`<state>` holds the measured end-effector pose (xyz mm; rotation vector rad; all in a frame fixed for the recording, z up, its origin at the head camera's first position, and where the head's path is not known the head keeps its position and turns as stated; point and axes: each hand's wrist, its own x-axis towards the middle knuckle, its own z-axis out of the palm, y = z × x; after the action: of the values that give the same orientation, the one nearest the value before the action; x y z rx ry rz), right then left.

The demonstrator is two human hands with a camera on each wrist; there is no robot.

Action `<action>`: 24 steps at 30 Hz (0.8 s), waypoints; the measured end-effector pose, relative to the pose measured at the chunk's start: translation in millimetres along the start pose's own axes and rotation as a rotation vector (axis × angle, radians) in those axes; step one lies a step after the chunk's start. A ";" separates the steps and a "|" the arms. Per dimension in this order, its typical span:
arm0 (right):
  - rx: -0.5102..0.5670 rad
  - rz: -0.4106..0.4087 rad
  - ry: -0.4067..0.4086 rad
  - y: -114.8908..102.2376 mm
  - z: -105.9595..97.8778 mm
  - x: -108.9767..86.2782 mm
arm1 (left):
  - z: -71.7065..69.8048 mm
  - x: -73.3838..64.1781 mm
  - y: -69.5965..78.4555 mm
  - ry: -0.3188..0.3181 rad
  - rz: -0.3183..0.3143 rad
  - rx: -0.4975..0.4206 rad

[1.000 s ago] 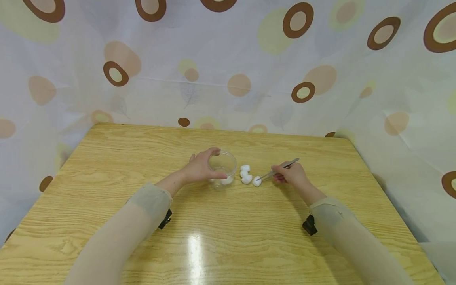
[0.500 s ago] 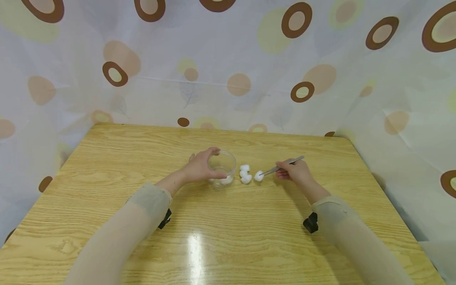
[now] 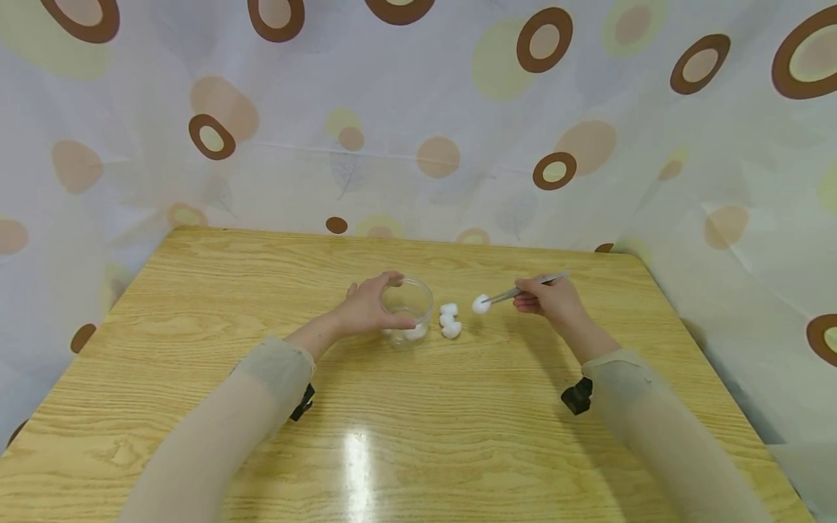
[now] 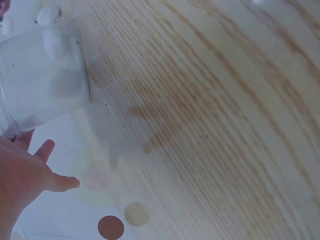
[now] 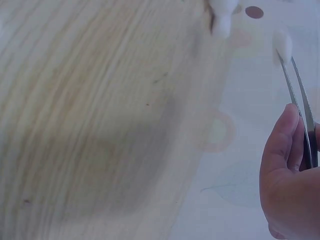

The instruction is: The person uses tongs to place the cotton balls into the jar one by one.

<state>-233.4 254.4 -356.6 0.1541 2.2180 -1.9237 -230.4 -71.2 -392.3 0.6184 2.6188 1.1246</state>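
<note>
In the head view my left hand point(image 3: 368, 309) holds a clear round jar point(image 3: 428, 312), thumb and fingers spread round its rim. White cotton balls point(image 3: 415, 332) lie at the jar's bottom. My right hand point(image 3: 548, 298) pinches a pair of metal tweezers point(image 3: 505, 295). Between the tweezer tips is a cotton ball point(image 3: 481, 304), raised over the table. The right wrist view shows the same tweezers point(image 5: 301, 90) with the white ball point(image 5: 283, 45) at their tips. Three more cotton balls point(image 3: 451, 330) sit in a short row just right of the jar.
The wood-grain table point(image 3: 418, 414) reaches back to a patterned curtain point(image 3: 392, 94), which also hangs along both sides. Black wrist straps point(image 3: 578, 396) with cameras show beneath the sleeves.
The right hand has moved up and to the right; its tweezers have lifted the cotton ball off the table, away from the row. The left hand and jar have stayed in place.
</note>
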 end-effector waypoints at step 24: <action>0.166 -0.026 -0.022 -42.6 8.8 -3.7 | 2.9 -0.6 1.8 -0.002 0.001 0.000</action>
<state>-237.9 239.6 -315.8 0.1288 2.0544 -2.1123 -228.3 -68.5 -392.9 0.6209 2.6166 1.1237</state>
